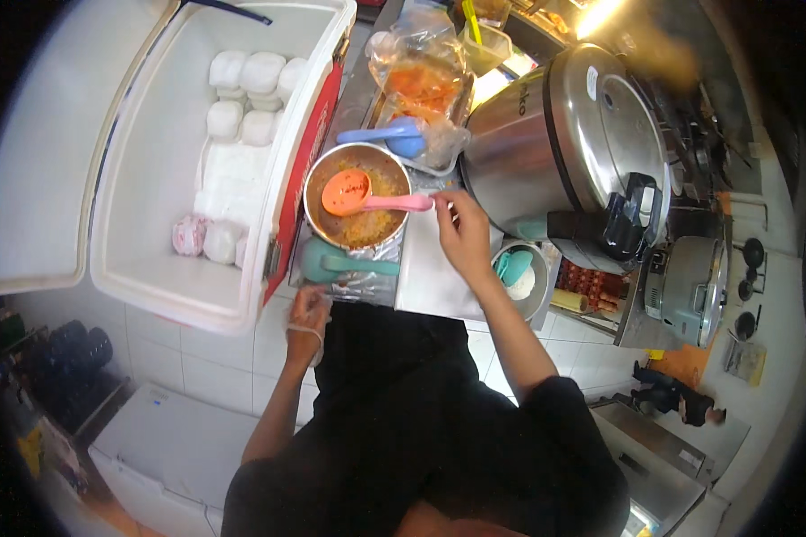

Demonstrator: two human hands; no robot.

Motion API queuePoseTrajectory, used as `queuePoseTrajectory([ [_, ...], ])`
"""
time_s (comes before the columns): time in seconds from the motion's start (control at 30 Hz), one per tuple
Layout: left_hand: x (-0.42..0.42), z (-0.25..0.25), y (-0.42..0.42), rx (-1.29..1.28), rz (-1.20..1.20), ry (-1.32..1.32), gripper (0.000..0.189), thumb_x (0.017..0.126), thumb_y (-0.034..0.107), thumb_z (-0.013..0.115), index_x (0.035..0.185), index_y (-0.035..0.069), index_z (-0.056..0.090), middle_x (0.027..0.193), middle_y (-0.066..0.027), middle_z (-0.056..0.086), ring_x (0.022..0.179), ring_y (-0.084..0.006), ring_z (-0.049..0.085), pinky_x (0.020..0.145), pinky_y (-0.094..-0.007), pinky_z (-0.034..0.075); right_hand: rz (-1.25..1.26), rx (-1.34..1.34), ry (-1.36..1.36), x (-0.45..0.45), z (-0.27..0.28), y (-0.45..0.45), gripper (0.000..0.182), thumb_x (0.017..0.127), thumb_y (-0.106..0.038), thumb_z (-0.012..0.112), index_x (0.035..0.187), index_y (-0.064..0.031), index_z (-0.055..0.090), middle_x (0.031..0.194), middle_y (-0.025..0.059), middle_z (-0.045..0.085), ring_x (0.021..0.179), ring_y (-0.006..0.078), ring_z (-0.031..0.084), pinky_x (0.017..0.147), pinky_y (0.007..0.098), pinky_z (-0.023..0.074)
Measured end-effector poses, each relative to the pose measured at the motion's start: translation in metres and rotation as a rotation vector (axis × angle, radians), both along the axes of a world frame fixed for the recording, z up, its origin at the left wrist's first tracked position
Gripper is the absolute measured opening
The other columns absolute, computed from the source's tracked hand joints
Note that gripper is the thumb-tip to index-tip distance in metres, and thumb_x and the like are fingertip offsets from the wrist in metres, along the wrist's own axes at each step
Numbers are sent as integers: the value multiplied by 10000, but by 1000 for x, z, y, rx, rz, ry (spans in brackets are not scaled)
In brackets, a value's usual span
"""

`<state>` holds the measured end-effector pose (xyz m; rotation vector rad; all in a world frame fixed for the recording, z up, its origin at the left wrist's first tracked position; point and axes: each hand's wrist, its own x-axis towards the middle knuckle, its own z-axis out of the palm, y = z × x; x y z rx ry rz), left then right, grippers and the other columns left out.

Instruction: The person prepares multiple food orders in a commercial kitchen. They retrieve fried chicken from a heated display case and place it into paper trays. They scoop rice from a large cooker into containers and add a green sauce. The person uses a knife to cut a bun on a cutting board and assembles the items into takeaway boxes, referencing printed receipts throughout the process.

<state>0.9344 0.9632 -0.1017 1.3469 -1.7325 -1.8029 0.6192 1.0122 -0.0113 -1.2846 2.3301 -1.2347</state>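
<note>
A metal bowl (pixel 336 231) with yellow-orange food stands on the counter in front of me. Across it lies a ladle with an orange cup and a pink handle (pixel 397 203). My right hand (pixel 463 228), bare, has its fingertips at the end of that handle; whether they grip it is hard to tell. My left hand (pixel 307 315) wears a clear plastic glove and hangs at the counter's front edge, fingers curled, with no object visible in it. Just beyond it rests a green ladle (pixel 359 264). A blue ladle (pixel 379 134) lies behind the bowl, beside clear plastic bags of orange food (pixel 423 84).
At left, an open white cooler (pixel 151 174) holds several white wrapped packs (pixel 262 72). A large steel rice cooker (pixel 520 141) stands at right. Nearer, a bowl (pixel 543 295) holds a green scoop and white contents. Another person (pixel 678 396) is farther off at right.
</note>
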Motion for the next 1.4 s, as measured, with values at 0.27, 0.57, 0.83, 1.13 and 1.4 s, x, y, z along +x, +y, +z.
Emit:
queuePoseTrajectory([
  [0.27,-17,185,-58,-713,44,158,128,841,50,671,967,65,691,894,-86,708,770,-281,662,776,-408,539,-286,-357,-168,-124,19,-185,220,965,-185,607,1054,3,677,885,99,700,786,170,625,741,292,489],
  [0.57,-15,171,-145,-904,36,-151,235,886,43,590,1116,4,621,1014,-174,666,904,-357,651,779,-419,541,-793,-557,-992,-384,-135,-259,396,927,-378,653,1021,3,600,617,122,589,456,227,534,398,377,401],
  [0.83,-12,171,-147,-1032,-108,-52,229,886,43,576,1110,10,610,994,-154,668,873,-351,661,785,-419,541,-1200,-397,-159,-349,-77,-254,281,841,-151,621,980,90,578,741,190,651,618,305,651,588,387,519],
  [1.13,-93,221,-103,384,197,726,598,1021,406,464,1500,76,322,1464,-162,464,1312,-335,502,1045,-460,472,91,-217,-686,-37,157,-113,412,928,-61,522,1334,8,501,743,35,624,536,72,545,476,220,418],
  [1.4,-139,133,-52,1265,-98,1246,794,922,568,585,1532,135,320,1501,-137,450,1336,-340,494,1096,-532,444,299,-176,-837,22,148,41,604,951,-80,617,1509,-82,387,775,-38,519,637,39,460,556,199,370],
])
